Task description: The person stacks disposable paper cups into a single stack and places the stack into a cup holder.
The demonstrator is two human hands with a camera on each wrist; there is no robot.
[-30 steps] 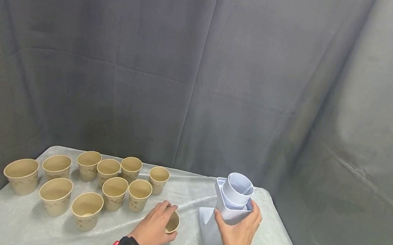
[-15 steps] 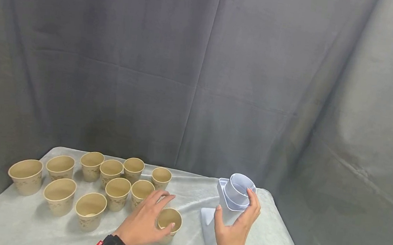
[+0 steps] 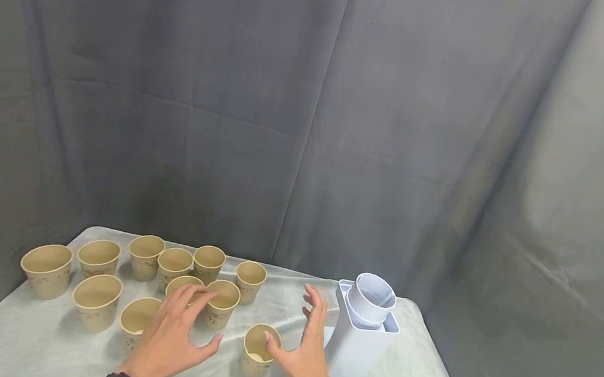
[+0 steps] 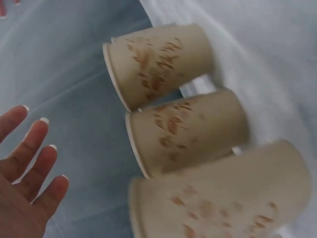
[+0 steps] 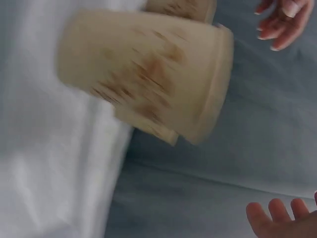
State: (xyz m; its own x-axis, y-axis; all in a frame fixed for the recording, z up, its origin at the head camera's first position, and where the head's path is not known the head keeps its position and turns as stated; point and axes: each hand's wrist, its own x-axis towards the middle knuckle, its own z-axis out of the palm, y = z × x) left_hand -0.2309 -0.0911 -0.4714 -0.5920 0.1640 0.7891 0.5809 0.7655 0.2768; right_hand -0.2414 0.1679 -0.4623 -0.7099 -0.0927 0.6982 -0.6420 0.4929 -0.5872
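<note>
Fingers spread and holding nothing, my left hand hovers over the tan paper cups in the head view, overlapping a few of them. My right hand is beside a single paper cup standing apart at the front; its fingers are apart and its thumb overlaps the cup's rim. The left wrist view has my left hand off the open ends of several paper cups with brown leaf prints. A blurred paper cup fills much of the right wrist view, away from the right fingers.
Just right of my right hand stands a pale, tall rectangular plastic holder with a round tube in its top. Several more paper cups stand upright across the left of the cloth-covered table. Grey curtains hang behind.
My left hand has let go of the single cup and moved left over the other cups. My right hand has left the plastic holder and moved left to that cup.
</note>
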